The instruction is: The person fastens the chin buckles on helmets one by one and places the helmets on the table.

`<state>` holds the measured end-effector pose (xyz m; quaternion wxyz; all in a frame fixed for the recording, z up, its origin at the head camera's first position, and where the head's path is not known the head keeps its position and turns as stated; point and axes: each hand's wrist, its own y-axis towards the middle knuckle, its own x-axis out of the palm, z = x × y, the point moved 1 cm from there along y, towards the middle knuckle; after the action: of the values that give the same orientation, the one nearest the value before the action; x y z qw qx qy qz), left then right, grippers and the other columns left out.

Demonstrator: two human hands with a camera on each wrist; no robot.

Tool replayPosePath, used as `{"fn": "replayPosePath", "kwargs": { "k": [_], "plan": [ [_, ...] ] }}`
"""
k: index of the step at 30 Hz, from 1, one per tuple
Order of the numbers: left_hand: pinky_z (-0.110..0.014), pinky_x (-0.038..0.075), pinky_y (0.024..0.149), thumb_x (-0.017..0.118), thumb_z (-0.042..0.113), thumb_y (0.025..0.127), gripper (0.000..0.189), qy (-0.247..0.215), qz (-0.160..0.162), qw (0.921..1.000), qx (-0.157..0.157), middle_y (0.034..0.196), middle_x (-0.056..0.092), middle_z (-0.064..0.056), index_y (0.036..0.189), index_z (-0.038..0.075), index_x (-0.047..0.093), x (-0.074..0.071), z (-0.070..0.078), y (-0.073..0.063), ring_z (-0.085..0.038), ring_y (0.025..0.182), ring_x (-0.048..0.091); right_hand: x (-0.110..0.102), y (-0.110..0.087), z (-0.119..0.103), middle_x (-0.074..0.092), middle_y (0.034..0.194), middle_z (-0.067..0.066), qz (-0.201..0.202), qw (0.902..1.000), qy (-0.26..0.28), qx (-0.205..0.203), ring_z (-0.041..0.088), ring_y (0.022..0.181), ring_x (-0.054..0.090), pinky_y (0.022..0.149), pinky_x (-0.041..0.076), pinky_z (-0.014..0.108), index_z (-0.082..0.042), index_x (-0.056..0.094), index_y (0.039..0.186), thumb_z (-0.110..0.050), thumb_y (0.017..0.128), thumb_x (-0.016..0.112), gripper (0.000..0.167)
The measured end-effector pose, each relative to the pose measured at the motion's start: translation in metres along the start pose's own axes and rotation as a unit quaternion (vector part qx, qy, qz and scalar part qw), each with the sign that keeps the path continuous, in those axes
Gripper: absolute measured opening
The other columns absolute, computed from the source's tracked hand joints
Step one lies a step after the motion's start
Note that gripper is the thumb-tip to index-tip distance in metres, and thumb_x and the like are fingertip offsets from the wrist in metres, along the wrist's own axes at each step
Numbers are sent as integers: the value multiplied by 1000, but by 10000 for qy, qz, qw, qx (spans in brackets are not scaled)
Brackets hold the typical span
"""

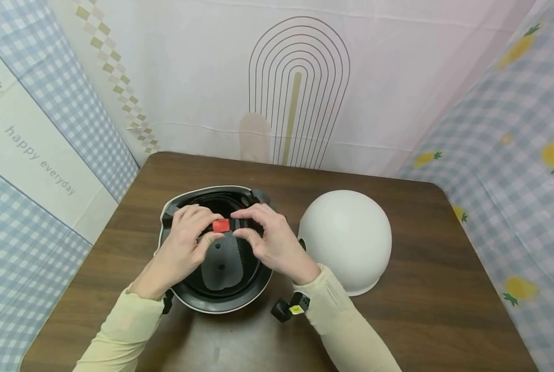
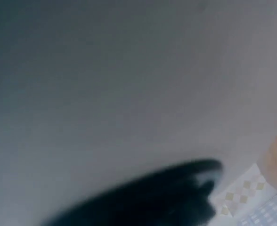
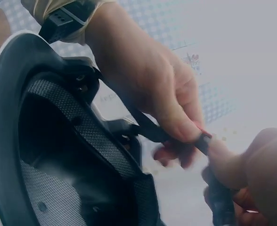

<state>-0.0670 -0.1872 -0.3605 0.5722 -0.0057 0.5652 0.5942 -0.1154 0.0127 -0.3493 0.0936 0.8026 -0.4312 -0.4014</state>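
Note:
A helmet (image 1: 221, 306) with a white edge lies upside down on the table, its black padded inside facing up. Over its opening my left hand (image 1: 181, 243) pinches a red buckle piece (image 1: 221, 226) between thumb and fingers. Facing it, my right hand (image 1: 277, 240) pinches the black strap end (image 1: 237, 223) right beside the red piece. In the right wrist view a black chin strap (image 3: 141, 120) runs from the helmet's side to the left hand's fingers. Close, blurred pale surface fills most of the left wrist view, with a dark shape (image 2: 152, 197) below.
A second, white rounded helmet (image 1: 347, 237) sits dome up on the brown wooden table (image 1: 426, 289), just right of the right forearm. Patterned cloths (image 1: 188, 77) hang behind and at both sides of the table. A small black camera (image 1: 281, 310) is on the right wrist.

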Motion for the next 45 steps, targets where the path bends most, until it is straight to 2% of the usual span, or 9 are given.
{"fn": "replayPosePath", "kwargs": {
  "k": [4,10,18,24,29,33,36,41,45],
  "plan": [
    [-54,30,92,45,44,98,47,154,11,9997,169,87,59,-4,101,0,63,3,3,2,-27,95,52,2,0,0,64,110,0,8,10000,-41,0,8,95,55,77,48,23,-7,65,119,-11,89,71,31],
    [-53,28,95,43,47,98,50,222,-21,9997,51,87,58,-3,102,2,63,2,2,1,-25,96,51,3,1,0,65,110,-1,92,9999,-35,-52,8,99,55,80,47,24,-7,65,118,-9,88,71,31],
    [-51,28,96,65,26,91,27,176,-115,9997,-83,89,60,-2,105,3,63,2,-1,-3,-24,98,52,5,1,1,65,110,-1,70,10000,-56,-19,9,101,56,82,47,26,-7,65,119,-15,89,70,31],
    [-52,30,94,70,21,88,31,454,-314,9978,-374,92,63,-2,112,2,66,-1,-3,-8,-27,101,52,8,-4,4,58,125,-4,20,9996,-130,238,12,114,48,93,38,38,-13,60,130,-25,92,69,41],
    [-53,32,92,70,21,87,34,1110,-480,9906,-636,94,65,-7,115,1,66,-6,-8,-14,-31,100,53,5,-10,14,48,135,1,485,9967,-218,619,17,117,39,91,29,46,-16,56,136,-26,93,68,45],
    [-52,32,91,72,21,85,35,1538,-623,9830,-790,94,65,-9,112,0,67,-9,-11,-19,-32,99,54,-1,-12,21,47,135,5,934,9921,-243,800,20,116,38,93,31,44,-16,58,132,-22,93,68,41],
    [-51,33,91,76,20,82,34,1778,-763,9778,-801,93,65,-9,107,-1,69,-10,-14,-23,-32,99,55,-4,-13,25,45,137,5,1001,9909,-204,880,21,115,38,93,34,43,-16,58,132,-22,94,66,39],
    [-50,32,95,83,20,74,33,1877,-895,9762,-621,94,66,-11,97,-1,71,-11,-18,-27,-32,98,56,-4,-16,28,42,139,7,972,9900,-198,1001,21,117,37,92,36,43,-17,57,133,-21,94,65,40],
    [-53,28,101,86,17,70,39,1680,-955,9794,-580,101,66,-15,101,-1,69,-14,-20,-30,-35,107,54,-2,-17,29,40,140,8,1046,9881,-194,1112,20,120,34,91,38,42,-17,57,133,-20,94,64,39]
  ]
}}
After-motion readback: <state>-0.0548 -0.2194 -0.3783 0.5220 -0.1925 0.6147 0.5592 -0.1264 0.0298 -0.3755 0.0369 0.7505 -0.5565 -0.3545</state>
